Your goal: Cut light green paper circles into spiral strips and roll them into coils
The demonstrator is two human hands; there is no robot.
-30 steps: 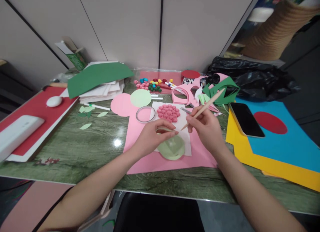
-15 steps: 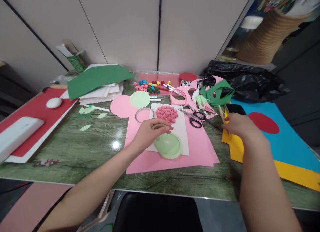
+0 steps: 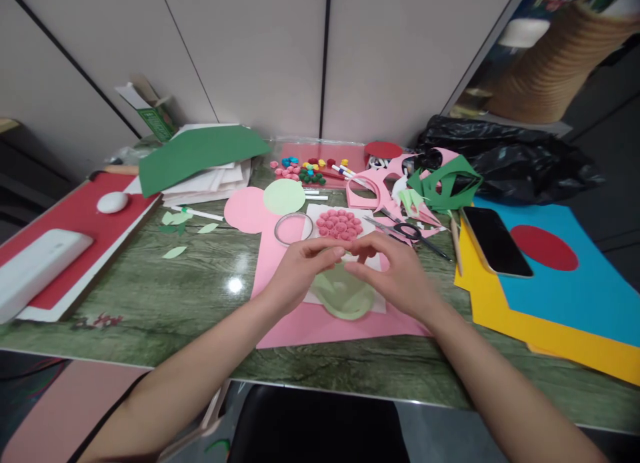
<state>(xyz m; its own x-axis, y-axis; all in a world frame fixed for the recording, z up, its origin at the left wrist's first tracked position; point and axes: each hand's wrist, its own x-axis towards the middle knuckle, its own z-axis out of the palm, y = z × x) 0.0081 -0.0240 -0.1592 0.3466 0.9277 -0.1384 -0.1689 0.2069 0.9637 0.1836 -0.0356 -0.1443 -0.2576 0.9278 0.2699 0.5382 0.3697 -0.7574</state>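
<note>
**Your Hands Meet Above the Pink Sheet**

Both your hands come together over the middle of the pink sheet [image 3: 310, 326]. Your left hand [image 3: 306, 266] brings thumb and forefinger close together; your right hand [image 3: 395, 270] curves its thumb and fingers in to meet them. You cannot tell from this view whether either one grips anything, as whatever might lie between the fingertips is too small to make out.

Below them, the pale green round piece [image 3: 345, 304] is over the near half of the pink sheet, with the white paper [image 3: 380, 302] under it. Toward the pink sheet's far edge you have the cluster of pink coils [image 3: 340, 224], lying on that white paper, and the clear ring [image 3: 294, 214] just to its left. The scissors [image 3: 383, 226] lie at the pink sheet's far right. Off its right side, you have the wooden stick [image 3: 456, 243] and, farther out, the phone [image 3: 497, 240].
</note>
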